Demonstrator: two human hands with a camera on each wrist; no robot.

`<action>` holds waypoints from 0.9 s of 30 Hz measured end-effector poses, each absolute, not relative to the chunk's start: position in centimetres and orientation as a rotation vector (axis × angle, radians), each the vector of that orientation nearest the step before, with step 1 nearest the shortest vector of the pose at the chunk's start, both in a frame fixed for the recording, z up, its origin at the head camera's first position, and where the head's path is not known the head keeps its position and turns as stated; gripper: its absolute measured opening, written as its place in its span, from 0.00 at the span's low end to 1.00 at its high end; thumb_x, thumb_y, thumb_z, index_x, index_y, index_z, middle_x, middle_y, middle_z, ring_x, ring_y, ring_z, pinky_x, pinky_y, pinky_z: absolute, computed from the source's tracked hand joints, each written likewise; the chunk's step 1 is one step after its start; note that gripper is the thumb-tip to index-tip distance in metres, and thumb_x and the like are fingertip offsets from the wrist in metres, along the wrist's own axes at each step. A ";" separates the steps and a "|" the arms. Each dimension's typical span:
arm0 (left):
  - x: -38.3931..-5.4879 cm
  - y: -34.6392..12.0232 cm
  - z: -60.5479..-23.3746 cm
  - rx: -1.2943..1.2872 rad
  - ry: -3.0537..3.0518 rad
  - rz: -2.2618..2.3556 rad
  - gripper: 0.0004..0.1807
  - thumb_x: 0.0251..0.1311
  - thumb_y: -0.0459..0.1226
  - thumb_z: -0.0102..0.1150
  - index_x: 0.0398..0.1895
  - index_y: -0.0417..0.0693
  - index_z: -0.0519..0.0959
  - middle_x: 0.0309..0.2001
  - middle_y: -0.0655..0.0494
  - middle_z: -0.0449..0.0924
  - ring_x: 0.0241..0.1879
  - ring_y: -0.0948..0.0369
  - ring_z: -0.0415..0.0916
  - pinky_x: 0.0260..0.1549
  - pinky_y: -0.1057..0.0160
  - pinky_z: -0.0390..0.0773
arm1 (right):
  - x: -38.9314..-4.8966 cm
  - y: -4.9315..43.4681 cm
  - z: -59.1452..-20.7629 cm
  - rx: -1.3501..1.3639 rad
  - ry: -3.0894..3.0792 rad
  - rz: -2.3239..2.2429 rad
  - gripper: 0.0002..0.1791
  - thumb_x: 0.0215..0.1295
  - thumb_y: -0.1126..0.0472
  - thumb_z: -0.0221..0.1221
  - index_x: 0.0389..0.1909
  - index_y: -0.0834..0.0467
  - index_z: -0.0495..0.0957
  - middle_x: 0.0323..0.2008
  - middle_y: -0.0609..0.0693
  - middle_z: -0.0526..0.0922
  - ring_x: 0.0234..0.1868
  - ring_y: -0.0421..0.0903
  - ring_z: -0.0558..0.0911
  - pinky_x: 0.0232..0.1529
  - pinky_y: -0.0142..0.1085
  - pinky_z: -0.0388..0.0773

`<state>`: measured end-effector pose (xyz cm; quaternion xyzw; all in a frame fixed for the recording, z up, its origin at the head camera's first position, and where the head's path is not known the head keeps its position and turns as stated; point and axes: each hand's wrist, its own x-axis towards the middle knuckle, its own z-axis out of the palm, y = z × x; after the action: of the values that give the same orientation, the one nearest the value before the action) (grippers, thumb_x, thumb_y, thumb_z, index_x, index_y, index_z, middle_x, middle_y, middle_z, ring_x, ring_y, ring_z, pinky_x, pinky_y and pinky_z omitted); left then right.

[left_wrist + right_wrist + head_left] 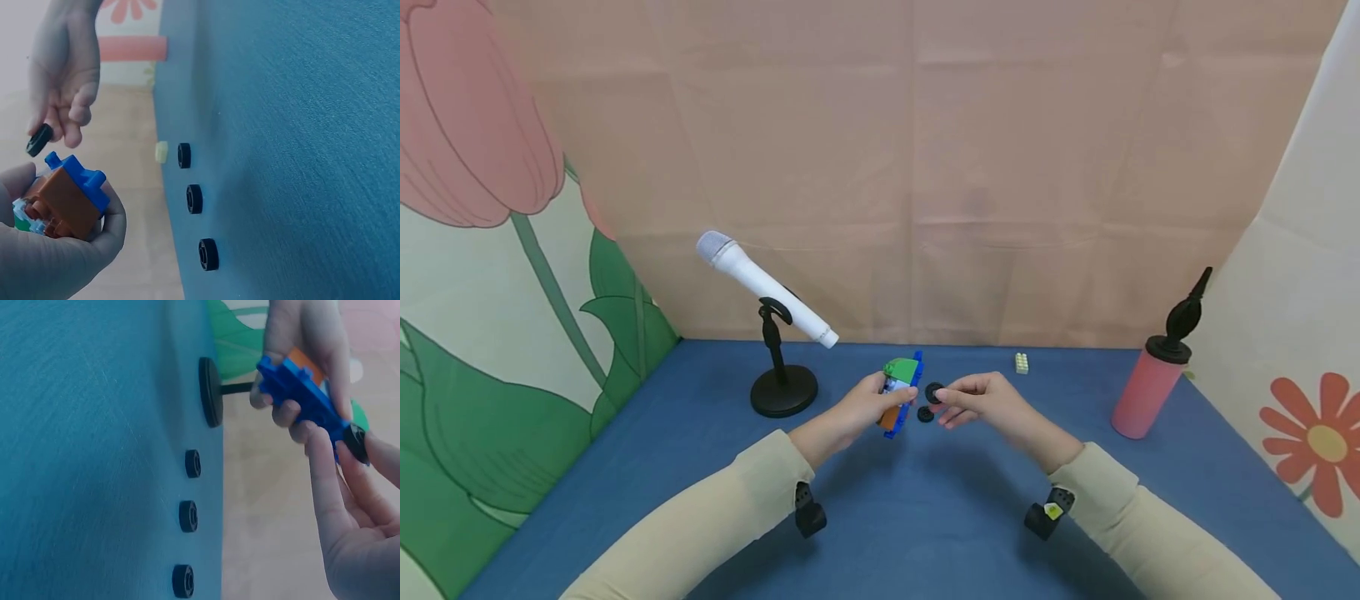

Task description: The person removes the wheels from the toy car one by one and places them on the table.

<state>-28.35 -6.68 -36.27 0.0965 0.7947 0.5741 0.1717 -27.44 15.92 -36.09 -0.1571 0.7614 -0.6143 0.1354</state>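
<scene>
My left hand (868, 406) grips a toy block car (900, 394) with a blue base and green, orange and pale blue blocks. In the left wrist view, its orange block end (67, 203) and blue underside face up and to the right. Between thumb and fingers, my right hand (981, 402) pinches a small black wheel (39, 140). That wheel is just right of the car in the head view, held close to the blue base (300, 394). Three more black wheels stand in a row on the table, among them a near one (209, 254) and a middle one (194, 199).
A white microphone (775, 287) leans in a black stand (784, 392) at the back left. Toward the back right is a small pale yellow block (1022, 363). A pink cylinder with a black nozzle top (1150, 392) tilts near the right edge of the blue table (880, 542).
</scene>
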 end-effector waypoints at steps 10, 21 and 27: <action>-28.0 -7.0 -36.3 0.310 2.221 1.614 0.32 0.60 0.52 0.62 0.59 0.43 0.66 0.47 0.44 0.83 0.44 0.58 0.80 0.53 0.53 0.76 | -28.9 17.8 -36.5 -0.224 2.164 -1.917 0.19 0.59 0.57 0.67 0.44 0.67 0.81 0.40 0.57 0.87 0.41 0.48 0.87 0.50 0.43 0.81; -27.7 -7.3 -36.3 0.257 2.257 1.593 0.35 0.56 0.52 0.66 0.60 0.44 0.64 0.48 0.46 0.82 0.46 0.55 0.81 0.54 0.51 0.76 | -30.7 20.3 -38.1 0.010 2.245 -1.918 0.20 0.65 0.61 0.62 0.55 0.67 0.77 0.40 0.54 0.87 0.42 0.50 0.87 0.56 0.50 0.77; -27.3 -7.1 -36.5 0.278 2.317 1.523 0.34 0.57 0.52 0.66 0.61 0.43 0.69 0.46 0.51 0.82 0.45 0.57 0.77 0.52 0.52 0.77 | -31.4 21.5 -38.9 0.163 2.316 -1.815 0.18 0.67 0.64 0.59 0.54 0.70 0.77 0.38 0.56 0.88 0.37 0.47 0.87 0.52 0.47 0.80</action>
<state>-27.27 -7.14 -36.51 0.0981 0.8185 0.5379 0.1766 -31.38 21.51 -38.95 0.0550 0.7822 -0.6129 0.0973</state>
